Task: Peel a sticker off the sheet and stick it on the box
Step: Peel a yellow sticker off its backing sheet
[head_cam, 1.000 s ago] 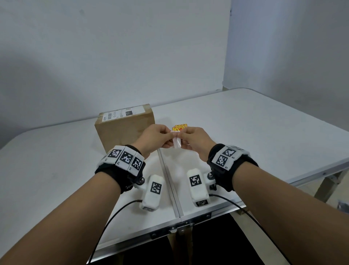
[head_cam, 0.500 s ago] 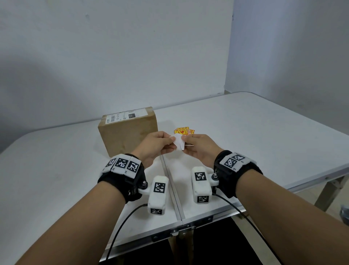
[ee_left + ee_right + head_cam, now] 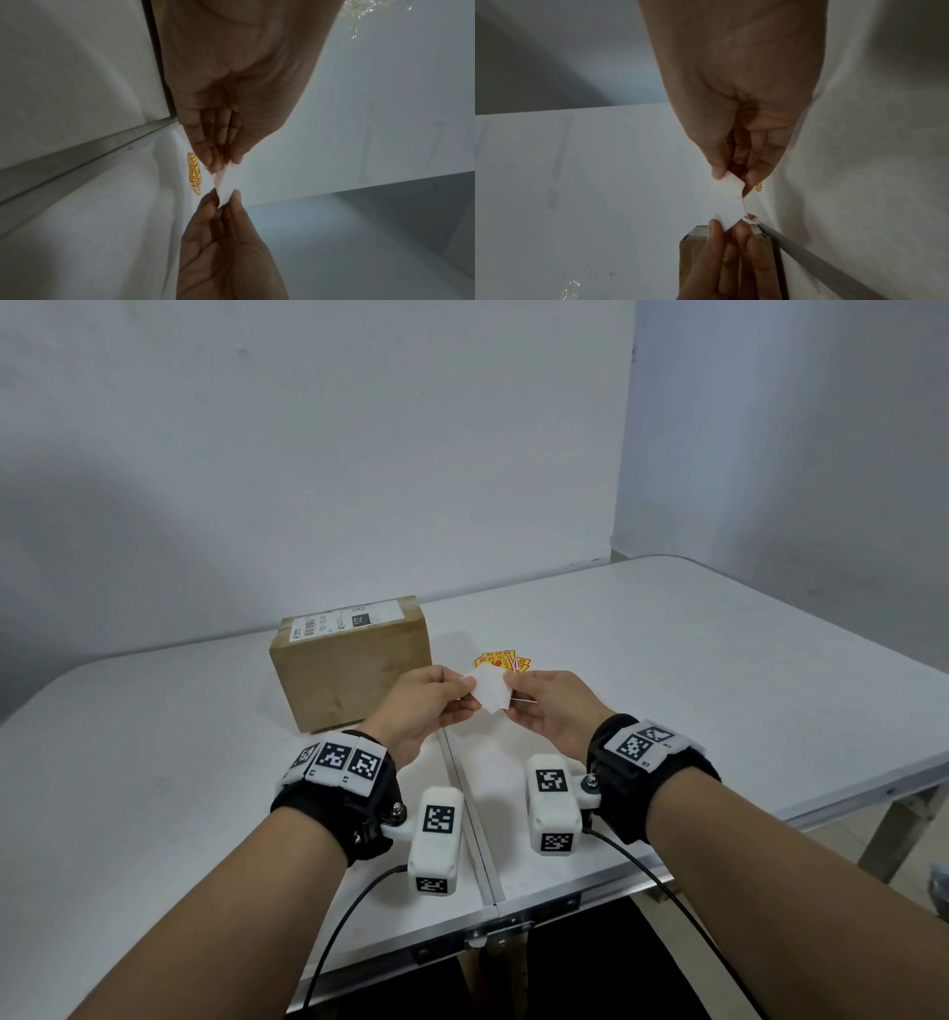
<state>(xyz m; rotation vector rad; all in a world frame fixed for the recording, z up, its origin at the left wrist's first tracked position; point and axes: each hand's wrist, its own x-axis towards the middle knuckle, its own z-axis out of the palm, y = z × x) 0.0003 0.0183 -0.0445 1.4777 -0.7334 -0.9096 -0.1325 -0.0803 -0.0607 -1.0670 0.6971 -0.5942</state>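
Observation:
A small white sticker sheet hangs in the air between my hands, its blank side towards me. My left hand pinches its left corner and my right hand pinches its right edge. In the left wrist view the left hand's fingertips and thumb clamp one end of the sheet. In the right wrist view the sheet looks split into two layers at its lower edge. The brown cardboard box stands just left of and behind the hands, with a white label on top.
A small pile of yellow-and-red stickers lies on the white table just beyond the hands. A metal seam runs down the table between my wrists. The table's front edge is near my forearms, and walls close the back and right.
My hands have drawn a little apart, and the white sheet, at first bunched between the fingertips, now spreads wider between them. The box and sticker pile have not moved.

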